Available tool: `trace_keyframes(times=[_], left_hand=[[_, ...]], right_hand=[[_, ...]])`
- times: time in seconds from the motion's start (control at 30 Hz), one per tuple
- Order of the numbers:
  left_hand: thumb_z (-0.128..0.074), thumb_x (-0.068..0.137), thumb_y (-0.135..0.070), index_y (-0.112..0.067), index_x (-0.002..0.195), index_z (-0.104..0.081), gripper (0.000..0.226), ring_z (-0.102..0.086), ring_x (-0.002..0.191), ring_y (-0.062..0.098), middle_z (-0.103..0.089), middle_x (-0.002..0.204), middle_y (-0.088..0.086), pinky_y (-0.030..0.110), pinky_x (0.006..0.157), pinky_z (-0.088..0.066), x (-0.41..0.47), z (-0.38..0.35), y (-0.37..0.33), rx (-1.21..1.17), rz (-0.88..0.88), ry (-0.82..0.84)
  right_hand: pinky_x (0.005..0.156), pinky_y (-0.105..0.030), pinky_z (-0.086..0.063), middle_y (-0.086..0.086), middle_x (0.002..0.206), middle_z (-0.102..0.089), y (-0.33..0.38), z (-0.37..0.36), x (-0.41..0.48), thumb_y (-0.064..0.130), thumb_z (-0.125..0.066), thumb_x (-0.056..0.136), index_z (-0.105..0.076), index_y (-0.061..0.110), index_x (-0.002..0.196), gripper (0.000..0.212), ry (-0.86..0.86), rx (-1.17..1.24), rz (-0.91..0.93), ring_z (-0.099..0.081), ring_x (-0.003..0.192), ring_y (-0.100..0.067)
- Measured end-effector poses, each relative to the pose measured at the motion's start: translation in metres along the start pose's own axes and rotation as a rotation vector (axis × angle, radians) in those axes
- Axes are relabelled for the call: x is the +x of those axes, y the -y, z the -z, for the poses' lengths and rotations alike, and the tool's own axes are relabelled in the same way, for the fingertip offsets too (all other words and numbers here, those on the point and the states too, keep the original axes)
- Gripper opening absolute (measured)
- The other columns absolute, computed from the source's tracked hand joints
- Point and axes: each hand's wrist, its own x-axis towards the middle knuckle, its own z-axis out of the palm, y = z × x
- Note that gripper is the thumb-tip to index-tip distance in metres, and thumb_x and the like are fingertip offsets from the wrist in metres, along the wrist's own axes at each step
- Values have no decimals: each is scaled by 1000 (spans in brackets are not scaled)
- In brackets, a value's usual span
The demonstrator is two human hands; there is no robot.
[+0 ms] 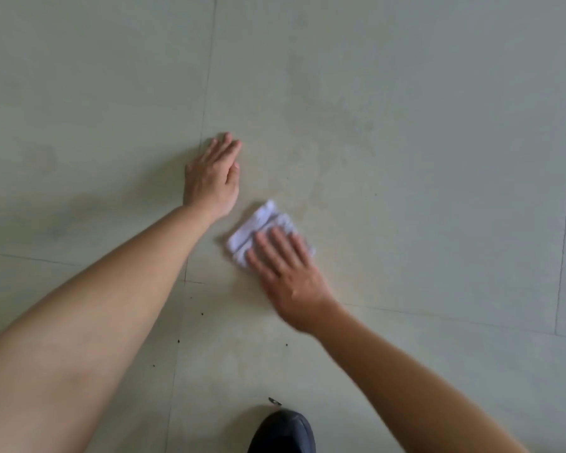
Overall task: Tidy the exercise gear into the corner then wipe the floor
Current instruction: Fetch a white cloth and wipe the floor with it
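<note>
Forearms (95,305), right hand (288,273) pressing cloth (258,223); left hand (211,181) on floor (438,158)

Pale tiled floor (422,142), thin dark joints. Lying directly on it: folded white cloth (258,222); left grip (211,181), flat, beside a joint; dark shoe (283,433) at near edge; scattered dark specks (202,313).
</note>
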Motion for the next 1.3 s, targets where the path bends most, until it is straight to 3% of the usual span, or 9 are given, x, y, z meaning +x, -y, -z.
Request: trace_keyframes(times=[0.23, 0.33, 0.47, 0.6, 0.77, 0.83, 0.97, 1.13, 1.3], left_hand=[[-35, 101, -16, -13, 152, -29, 52, -16, 149, 34, -15, 163, 16, 47, 117, -23, 11, 13, 51, 76, 344, -126], [-32, 102, -19, -18, 154, -23, 53, -15, 150, 31, -13, 164, 9, 49, 115, -27, 10, 17, 73, 127, 334, 2], [-34, 99, -10, -29, 153, -25, 58, -18, 149, 26, -14, 164, -4, 53, 112, -26, 10, 30, 86, 127, 301, 69], [-34, 97, -4, -34, 153, -25, 64, -18, 149, 23, -15, 164, -9, 53, 111, -26, 9, 36, 93, 102, 286, 82], [-37, 93, -2, -31, 151, -30, 65, -20, 149, 23, -18, 163, -7, 54, 108, -29, 7, 32, 90, 70, 282, 31], [-39, 92, -3, -30, 150, -30, 65, -19, 149, 23, -18, 163, -6, 53, 108, -29, 5, 30, 90, 79, 274, 11], [-40, 93, -8, -29, 151, -28, 64, -18, 149, 22, -16, 164, -6, 49, 105, -30, 2, 26, 87, 106, 264, 5], [-42, 92, -10, -29, 153, -25, 66, -16, 150, 23, -14, 164, -5, 46, 106, -28, 0, 27, 84, 104, 266, 37], [-39, 96, -15, -29, 156, -13, 67, -10, 151, 23, -3, 165, -5, 45, 112, -28, 8, 44, 82, 177, 267, 182]], right_hand=[[118, -53, -27, -16, 157, -39, -49, 5, 35, 33, -44, 105, -50, 18, 147, 45, 92, -85, 301, -32, 147, -38], [118, -55, -27, -21, 156, -39, -105, 32, 84, 35, -35, 108, -48, 17, 148, 46, -66, -191, 52, -34, 145, -42], [124, -51, -3, -13, 166, -16, -101, 42, 135, 38, -33, 107, -28, 25, 157, 52, -21, -133, -350, -11, 153, -38], [118, -63, -22, -25, 155, -38, -23, -3, 123, 19, -51, 96, -49, 12, 147, 52, -23, -112, -50, -31, 143, -51], [124, -53, -8, -10, 164, -25, 38, -17, 71, 33, -36, 102, -41, 26, 152, 51, 387, -85, 382, -14, 153, -36], [125, -49, -10, -8, 161, -34, 13, -11, 85, 35, -39, 102, -49, 29, 147, 47, 359, -120, 468, -24, 151, -33], [117, -55, -28, -18, 157, -38, -79, 28, 119, 28, -38, 103, -48, 19, 149, 47, 125, -238, 22, -35, 145, -40], [123, -45, -6, -2, 169, -1, -152, 114, 97, 38, -29, 107, -16, 38, 158, 53, 198, -214, -664, -2, 155, -26], [106, -67, -37, -30, 154, -36, -124, 91, 65, 20, -36, 88, -42, 15, 149, 62, 217, -256, -417, -35, 138, -57]])
